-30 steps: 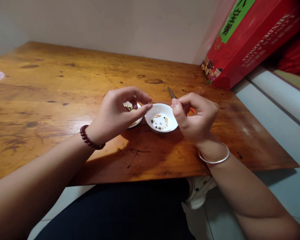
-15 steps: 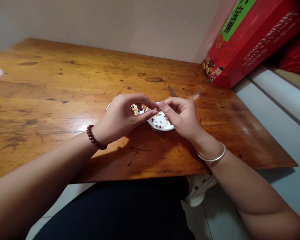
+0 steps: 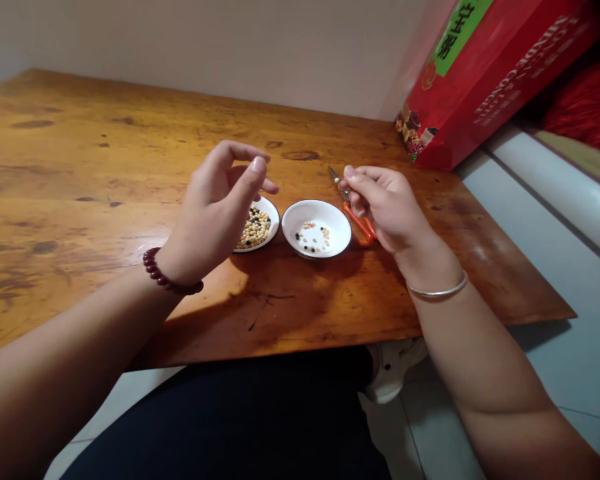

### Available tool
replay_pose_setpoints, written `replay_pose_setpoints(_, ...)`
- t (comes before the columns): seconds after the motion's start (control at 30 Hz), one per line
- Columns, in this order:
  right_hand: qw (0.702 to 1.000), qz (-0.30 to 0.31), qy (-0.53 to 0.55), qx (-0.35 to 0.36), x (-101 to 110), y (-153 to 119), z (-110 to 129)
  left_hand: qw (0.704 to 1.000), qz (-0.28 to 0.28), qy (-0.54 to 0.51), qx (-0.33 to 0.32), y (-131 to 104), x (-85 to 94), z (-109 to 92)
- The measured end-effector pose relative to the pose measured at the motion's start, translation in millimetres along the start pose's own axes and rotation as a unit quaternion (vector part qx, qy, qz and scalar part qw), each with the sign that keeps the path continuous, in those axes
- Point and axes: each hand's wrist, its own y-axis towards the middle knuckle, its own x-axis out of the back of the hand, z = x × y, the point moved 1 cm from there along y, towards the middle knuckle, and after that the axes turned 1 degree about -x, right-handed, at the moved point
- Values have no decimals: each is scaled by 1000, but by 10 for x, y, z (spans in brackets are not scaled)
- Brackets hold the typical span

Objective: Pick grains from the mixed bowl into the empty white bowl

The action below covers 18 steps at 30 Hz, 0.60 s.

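My left hand [image 3: 213,207] is raised above the left bowl, thumb and forefinger pinched together; anything between them is too small to make out. Higher than the right bowl's far rim, my right hand [image 3: 383,203] is closed in a pinch, with a small pale bead [image 3: 337,181] showing at its fingertips. Small cream, black and orange beads [image 3: 256,230] fill the left white bowl [image 3: 275,223], which my left hand partly hides. A few scattered beads lie in the right white bowl [image 3: 316,212]. Orange-handled scissors [image 3: 359,223] lie beside it, partly behind my right hand.
The wooden table [image 3: 105,180] meets a pale wall [image 3: 220,47] at the back. A large red box [image 3: 485,87] stands at the back right, beside a pale surface [image 3: 540,200] along the table's right edge. My lap [image 3: 230,420] is below the front edge.
My hands were close together over the right bowl and have moved apart and up, the left one leftward and the right one rightward. Both bowls and the scissors are now more exposed.
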Motion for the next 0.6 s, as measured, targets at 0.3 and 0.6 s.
replay_pose_setpoints(0.3, 991, 86, -100, -38, 42, -31, -2, 1000, 2, 19, 16, 0, 3, 27)
replay_pose_setpoints(0.6, 969, 191, -158, -18, -120, -179, 117, 1000, -4, -2, 9, 8, -9, 2)
